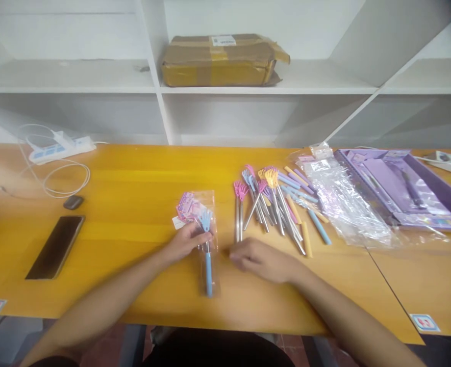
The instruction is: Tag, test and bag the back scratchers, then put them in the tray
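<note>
My left hand (189,240) is closed on a back scratcher (208,270) with a blue hand-shaped head and blue handle, inside a transparent plastic bag (215,283). Behind those fingers lie pink printed cards (189,204) and a small white tag (178,223). Just right of the bag, my right hand (261,259) is curled over the table, slightly blurred; whatever its fingers may hold is hidden. Beyond it lie several metal scratcher rods with pink, blue, purple and yellow heads (271,178). Loose coloured handle tubes (319,227) are scattered beside them.
A stack of transparent bags (344,199) leans against a purple box (440,199) at the right. A phone (55,248), a small black case (73,202) and a power strip (63,149) with white cables are on the left. A taped carton (220,61) sits on the shelf.
</note>
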Tool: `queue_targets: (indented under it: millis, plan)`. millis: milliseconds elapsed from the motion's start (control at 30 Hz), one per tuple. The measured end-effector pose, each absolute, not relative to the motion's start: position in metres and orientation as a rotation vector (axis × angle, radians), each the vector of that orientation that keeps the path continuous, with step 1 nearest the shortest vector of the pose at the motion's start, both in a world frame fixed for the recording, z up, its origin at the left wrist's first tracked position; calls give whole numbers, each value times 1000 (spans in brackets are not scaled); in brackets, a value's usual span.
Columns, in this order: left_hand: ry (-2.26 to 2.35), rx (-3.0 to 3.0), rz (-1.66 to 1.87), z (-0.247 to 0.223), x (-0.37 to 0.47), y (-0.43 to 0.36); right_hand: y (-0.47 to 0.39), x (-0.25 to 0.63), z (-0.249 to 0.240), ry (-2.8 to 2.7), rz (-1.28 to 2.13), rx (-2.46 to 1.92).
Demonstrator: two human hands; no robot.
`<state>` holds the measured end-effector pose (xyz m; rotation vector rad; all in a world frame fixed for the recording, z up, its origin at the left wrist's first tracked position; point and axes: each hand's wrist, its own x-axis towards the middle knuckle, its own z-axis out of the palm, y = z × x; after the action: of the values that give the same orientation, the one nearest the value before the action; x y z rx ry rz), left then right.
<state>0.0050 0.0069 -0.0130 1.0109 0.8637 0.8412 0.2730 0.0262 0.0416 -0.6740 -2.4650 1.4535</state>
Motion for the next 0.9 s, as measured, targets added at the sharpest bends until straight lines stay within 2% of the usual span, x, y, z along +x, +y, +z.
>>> queue_targets:
  millis: [167, 433, 900]
  plan:
    - [870, 1056, 794, -7, 5, 5, 91, 250, 50, -2197, 1024, -1013]
    - [891, 1111, 790, -1, 8, 0, 161, 152, 18, -2621, 687, -685]
    - [880, 1138, 785, -10, 9, 0, 179, 124, 12, -2709, 881, -787]
